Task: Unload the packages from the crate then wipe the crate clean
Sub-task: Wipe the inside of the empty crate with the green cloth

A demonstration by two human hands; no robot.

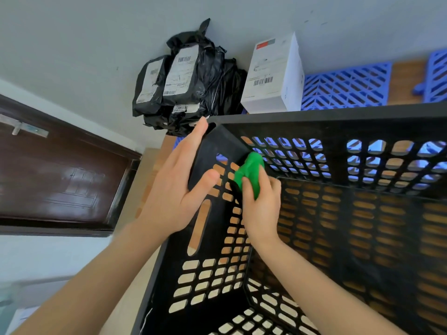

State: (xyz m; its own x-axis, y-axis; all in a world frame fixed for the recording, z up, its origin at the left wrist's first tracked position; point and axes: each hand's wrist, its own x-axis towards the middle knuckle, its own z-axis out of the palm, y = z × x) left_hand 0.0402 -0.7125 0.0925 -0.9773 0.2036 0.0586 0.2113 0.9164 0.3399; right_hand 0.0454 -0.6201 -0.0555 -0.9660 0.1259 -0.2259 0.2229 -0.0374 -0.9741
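Unloading looks done: I see no package inside the crate, and the black bags and the white box sit stacked against the wall just past its far rim. So this is the wiping step. The crate sits right in front of me, open side up, and I'm looking down into its far left corner.

My left hand is flat on the left wall, fingers straight along the outer edge up to the corner, thumb laid over the inner face, bracing the crate. My right hand is curled tight around a bunched green cloth, pressing it into that inner corner, just below the rim.

Next, I reckon, the cloth needs dragging along the slotted walls and down over the bottom. Those holes could snag a bunched cloth, so firm, even pressure, and the left hand steadying so the crate doesn't slide.
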